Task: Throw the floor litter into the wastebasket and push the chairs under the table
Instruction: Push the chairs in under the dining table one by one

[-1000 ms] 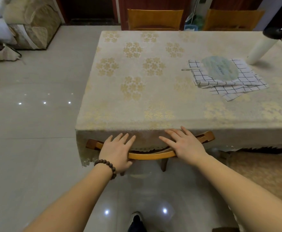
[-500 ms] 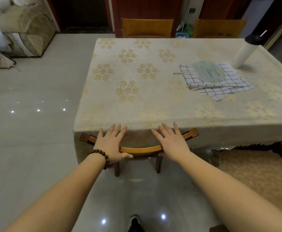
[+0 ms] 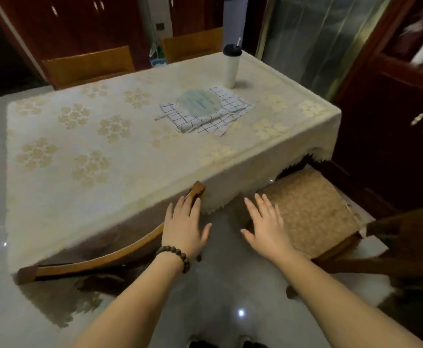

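Nearest me, my left hand (image 3: 184, 226) lies flat, fingers (image 3: 196, 205) straight, on the curved back rail of the first chair (image 3: 100, 262), which sits tucked against the desk (image 3: 110, 146) under the hanging cloth. My right hand (image 3: 268, 226) hovers spread and holding nothing, just beside the cushioned seat of the second chair (image 3: 313, 212), which juts out from the desk's corner. I judge this chair is next: I would take its backrest, square it to the edge, and slide it in straight so the cloth doesn't snag. I see no litter or wastebasket here, though the floor is dim.
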